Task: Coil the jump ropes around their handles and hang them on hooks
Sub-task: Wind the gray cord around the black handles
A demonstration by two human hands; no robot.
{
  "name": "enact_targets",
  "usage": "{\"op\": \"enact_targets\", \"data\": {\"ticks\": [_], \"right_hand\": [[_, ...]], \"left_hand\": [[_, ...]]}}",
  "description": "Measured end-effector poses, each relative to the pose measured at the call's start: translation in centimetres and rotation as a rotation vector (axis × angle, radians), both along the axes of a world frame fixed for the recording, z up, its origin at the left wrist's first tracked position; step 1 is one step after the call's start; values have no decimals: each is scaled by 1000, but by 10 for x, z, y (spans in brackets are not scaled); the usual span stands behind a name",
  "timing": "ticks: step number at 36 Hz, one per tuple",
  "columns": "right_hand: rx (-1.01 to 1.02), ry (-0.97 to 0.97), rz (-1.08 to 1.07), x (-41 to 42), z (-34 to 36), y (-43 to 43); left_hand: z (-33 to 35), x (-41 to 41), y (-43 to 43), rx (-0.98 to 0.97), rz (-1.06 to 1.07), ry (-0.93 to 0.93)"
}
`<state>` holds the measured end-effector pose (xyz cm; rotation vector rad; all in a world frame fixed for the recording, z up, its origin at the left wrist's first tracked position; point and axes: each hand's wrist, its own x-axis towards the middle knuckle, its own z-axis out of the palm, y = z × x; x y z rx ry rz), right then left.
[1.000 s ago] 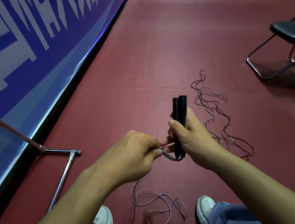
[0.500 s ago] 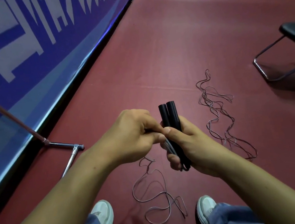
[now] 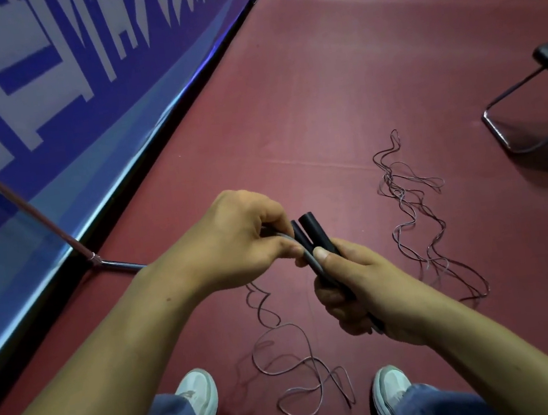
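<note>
My right hand [image 3: 358, 286] grips two black jump rope handles [image 3: 315, 233] held together, their top ends pointing up and away. My left hand [image 3: 238, 239] pinches the grey rope [image 3: 296, 244] just left of the handles, where it bends across them under my right thumb. The slack of this rope [image 3: 295, 360] lies in loose loops on the red floor between my feet. More thin rope [image 3: 418, 210] sprawls tangled on the floor to the right. No hook is in view.
A blue banner wall [image 3: 60, 78] runs along the left, with a metal stand leg [image 3: 114, 265] at its foot. A black chair with a metal frame [image 3: 528, 100] stands at the right edge. My white shoes [image 3: 198, 392] are below.
My left hand has risen from below the handles to beside their top, carrying the rope up and across them. The handles have tilted and the floor loops shifted.
</note>
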<state>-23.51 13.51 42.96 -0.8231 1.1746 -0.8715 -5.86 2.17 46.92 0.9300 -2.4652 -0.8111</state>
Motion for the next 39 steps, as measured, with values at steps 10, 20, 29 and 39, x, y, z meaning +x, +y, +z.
{"op": "enact_targets", "data": {"ticks": [10, 20, 29, 39], "right_hand": [[60, -34, 96, -3, 3, 11], [28, -33, 127, 4, 3, 19], [-19, 102, 74, 7, 5, 22], [-81, 340, 164, 8, -1, 17]], "left_hand": [[6, 9, 0, 176, 58, 82], [10, 20, -5, 349, 15, 122], [2, 26, -8, 456, 47, 0], [4, 27, -5, 411, 56, 14]]}}
